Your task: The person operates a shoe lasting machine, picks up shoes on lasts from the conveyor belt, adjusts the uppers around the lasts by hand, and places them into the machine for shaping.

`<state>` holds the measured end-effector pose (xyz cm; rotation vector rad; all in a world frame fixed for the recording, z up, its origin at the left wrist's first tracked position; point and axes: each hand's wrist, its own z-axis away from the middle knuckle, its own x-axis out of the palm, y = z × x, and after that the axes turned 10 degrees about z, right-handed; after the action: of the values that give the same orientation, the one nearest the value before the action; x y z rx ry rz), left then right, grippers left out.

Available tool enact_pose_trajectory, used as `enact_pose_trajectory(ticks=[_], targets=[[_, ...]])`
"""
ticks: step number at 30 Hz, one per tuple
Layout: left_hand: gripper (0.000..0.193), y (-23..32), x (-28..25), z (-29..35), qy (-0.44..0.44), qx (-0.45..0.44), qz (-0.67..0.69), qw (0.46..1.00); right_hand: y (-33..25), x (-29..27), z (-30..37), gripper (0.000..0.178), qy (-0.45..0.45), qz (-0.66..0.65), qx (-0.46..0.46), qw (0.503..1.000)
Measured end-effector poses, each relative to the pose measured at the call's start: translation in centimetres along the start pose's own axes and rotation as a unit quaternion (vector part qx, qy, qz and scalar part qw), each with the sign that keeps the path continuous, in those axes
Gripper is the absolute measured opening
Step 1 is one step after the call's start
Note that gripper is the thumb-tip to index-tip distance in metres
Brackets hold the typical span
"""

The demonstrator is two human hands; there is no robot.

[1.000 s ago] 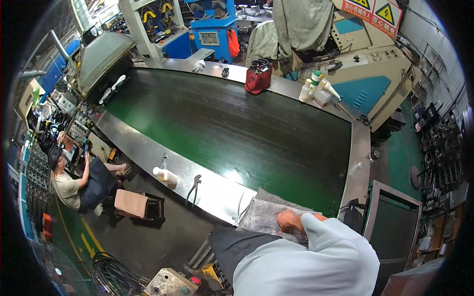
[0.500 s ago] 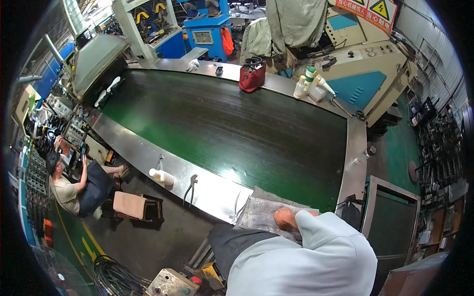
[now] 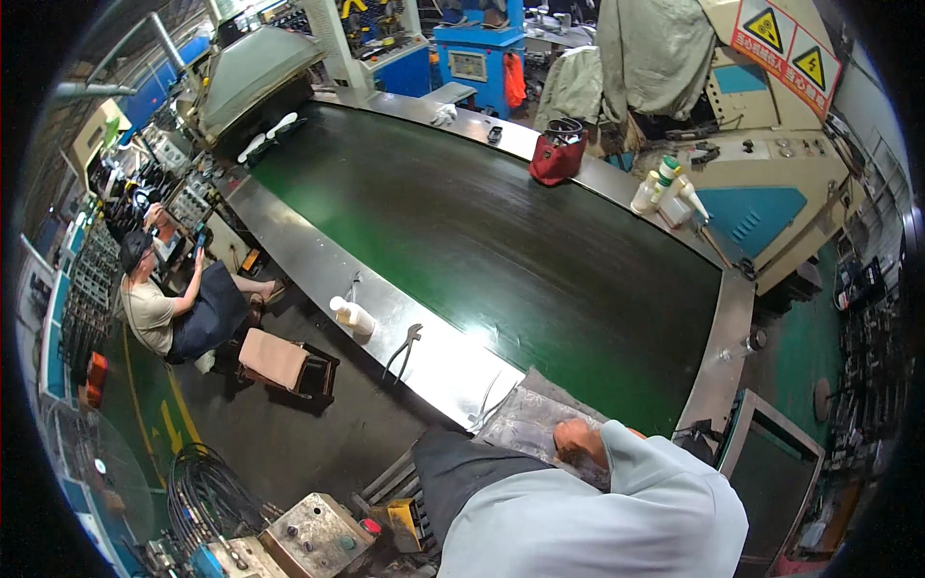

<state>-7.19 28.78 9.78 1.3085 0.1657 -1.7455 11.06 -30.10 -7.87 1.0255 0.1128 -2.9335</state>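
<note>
Red-and-white warning sign point(image 3: 786, 58) with two yellow triangles point(image 3: 764, 31) on beige machine point(image 3: 761, 114)

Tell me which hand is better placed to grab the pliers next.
Probably the left: the pliers lie to the person's left, beyond the cloth. One hand shows at the cloth; which one is unclear.

Hard glare on counter point(image 3: 448, 380), softer sheen on belt point(image 3: 578, 260); floor point(image 3: 289, 419) dim. Fisheye bends straight edges, corners black. Centre reasonably sharp.
</note>
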Motion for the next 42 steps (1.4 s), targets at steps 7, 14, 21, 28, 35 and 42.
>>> enact_pose_trajectory(ticks=[7, 14, 21, 28, 35, 42], targets=[[0.036, 1.5, -0.2, 0.6, -0.006, -0.038, -0.043, 0.998, 0.4, 0.5, -0.5, 0.052, -0.009, 0.010, 0.009, 1.000], [0.038, 6.4, -3.8, 3.5, -0.043, -0.044, -0.005, 0.998, -0.8, -2.9, 1.9, 0.064, -0.027, 0.009, -0.010, 1.000], [0.035, 8.1, -4.2, 5.2, 0.031, 0.072, -0.032, 0.996, -0.9, -1.9, 0.9, 0.080, -0.063, 0.050, -0.007, 0.997], [0.033, 7.3, -3.0, 5.3, 0.078, 0.110, -0.037, 0.990, -0.6, -0.3, 0.8, 0.054, 0.001, -0.003, 0.026, 1.000], [0.032, 7.4, -2.9, 5.4, 0.088, 0.095, -0.034, 0.991, -0.7, 0.1, 0.5, 0.055, 0.045, 0.008, 0.044, 0.998], [0.035, 9.8, -4.4, 5.6, -0.017, -0.033, -0.083, 0.996, -0.7, 0.0, 0.5, 0.056, 0.030, 0.012, 0.044, 0.999]])
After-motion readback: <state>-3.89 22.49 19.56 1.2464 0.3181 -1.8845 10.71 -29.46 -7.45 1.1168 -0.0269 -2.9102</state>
